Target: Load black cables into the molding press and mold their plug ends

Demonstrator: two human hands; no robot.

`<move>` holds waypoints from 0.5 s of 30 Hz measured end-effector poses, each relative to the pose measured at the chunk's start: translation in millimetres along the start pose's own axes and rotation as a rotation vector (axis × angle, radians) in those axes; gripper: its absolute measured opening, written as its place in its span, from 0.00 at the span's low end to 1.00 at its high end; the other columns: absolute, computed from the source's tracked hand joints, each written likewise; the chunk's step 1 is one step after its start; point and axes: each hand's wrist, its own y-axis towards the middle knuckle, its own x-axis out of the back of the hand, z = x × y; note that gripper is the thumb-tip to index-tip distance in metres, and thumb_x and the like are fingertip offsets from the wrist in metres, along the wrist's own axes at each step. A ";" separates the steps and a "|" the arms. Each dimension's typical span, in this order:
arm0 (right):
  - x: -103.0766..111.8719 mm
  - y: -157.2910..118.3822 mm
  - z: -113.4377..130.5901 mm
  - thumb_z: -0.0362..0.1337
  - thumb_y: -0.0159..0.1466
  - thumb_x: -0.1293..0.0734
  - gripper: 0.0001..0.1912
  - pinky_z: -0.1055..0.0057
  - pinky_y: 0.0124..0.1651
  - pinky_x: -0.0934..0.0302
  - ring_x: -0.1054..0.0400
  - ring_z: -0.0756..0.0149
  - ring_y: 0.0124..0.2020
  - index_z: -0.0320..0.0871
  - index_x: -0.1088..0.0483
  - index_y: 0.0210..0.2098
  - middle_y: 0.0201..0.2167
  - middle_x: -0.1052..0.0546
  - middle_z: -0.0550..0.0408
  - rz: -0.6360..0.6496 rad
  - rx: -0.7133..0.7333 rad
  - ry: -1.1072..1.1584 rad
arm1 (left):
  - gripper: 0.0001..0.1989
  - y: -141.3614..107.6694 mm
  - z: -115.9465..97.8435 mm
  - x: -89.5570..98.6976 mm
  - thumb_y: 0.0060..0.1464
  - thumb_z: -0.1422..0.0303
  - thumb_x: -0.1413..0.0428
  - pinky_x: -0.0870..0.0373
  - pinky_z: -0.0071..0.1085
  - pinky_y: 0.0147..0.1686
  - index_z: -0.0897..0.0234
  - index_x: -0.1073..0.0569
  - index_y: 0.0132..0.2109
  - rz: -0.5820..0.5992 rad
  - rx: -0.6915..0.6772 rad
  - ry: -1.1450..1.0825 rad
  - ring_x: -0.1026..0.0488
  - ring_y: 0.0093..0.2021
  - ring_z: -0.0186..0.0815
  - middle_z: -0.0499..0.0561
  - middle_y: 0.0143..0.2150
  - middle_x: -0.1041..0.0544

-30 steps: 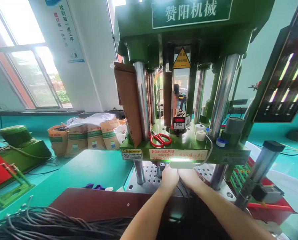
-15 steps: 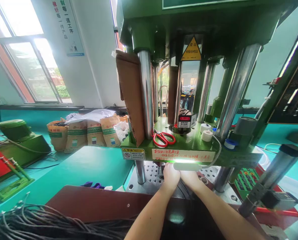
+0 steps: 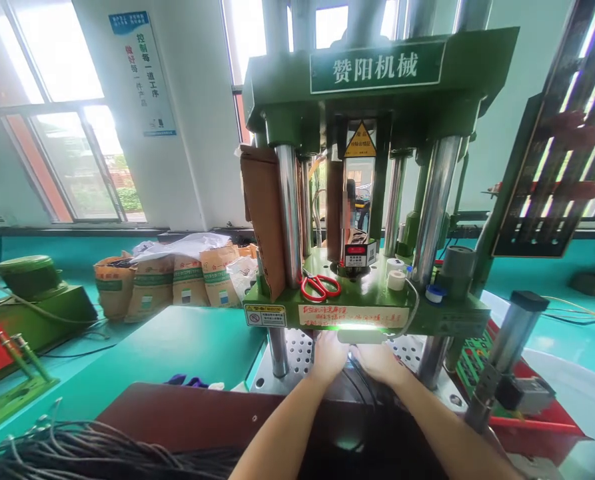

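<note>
Both hands reach beneath the lower green plate of a press (image 3: 257,301). My left hand (image 3: 330,353) is under the glowing lamp bar (image 3: 361,336), left of two or more thin black cables (image 3: 361,381). My right hand (image 3: 377,361) is on the cables' other side, its thumb side close to them. The lamp bar covers most of the fingers, so whatever they touch is hidden. The cables run from between the hands down toward me, over the perforated metal bed (image 3: 297,347).
Red-handled scissors (image 3: 320,288) and white rolls (image 3: 396,279) lie on the press plate. A brown board (image 3: 177,417) and a heap of black cables (image 3: 87,448) are at front left. Right stands a metal post (image 3: 507,353) beside a red bin (image 3: 542,427). Sacks (image 3: 150,283) line the wall.
The view has tilted up and pulled back, showing more of the press top. My hands have moved slightly apart, exposing more of the cables between them.
</note>
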 end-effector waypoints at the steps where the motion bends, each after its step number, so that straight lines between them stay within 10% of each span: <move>1: 2.7 -2.8 -2.5 0.38 0.63 0.43 0.15 0.67 0.41 0.41 0.30 0.60 0.37 0.40 0.27 0.36 0.35 0.23 0.46 0.029 0.019 -0.003 | 0.14 -3.0 4.9 3.2 0.55 0.67 0.54 0.38 0.38 0.49 0.64 0.27 0.44 0.022 -0.043 0.013 0.32 0.48 0.42 0.57 0.44 0.25; 7: 10.2 -6.1 -13.2 0.46 0.63 0.43 0.21 0.66 0.45 0.42 0.31 0.58 0.41 0.41 0.32 0.49 0.44 0.25 0.46 0.127 0.082 0.014 | 0.19 -5.9 30.7 17.6 0.55 0.58 0.54 0.40 0.37 0.51 0.61 0.31 0.49 0.225 -0.279 0.036 0.35 0.52 0.40 0.54 0.52 0.30; 15: -6.1 5.5 -17.3 0.46 0.63 0.44 0.19 0.65 0.50 0.44 0.32 0.58 0.46 0.44 0.30 0.46 0.44 0.24 0.48 0.158 0.025 0.024 | 0.20 8.1 35.2 12.0 0.55 0.55 0.56 0.38 0.36 0.49 0.57 0.32 0.50 0.315 -0.223 0.022 0.33 0.50 0.39 0.52 0.49 0.27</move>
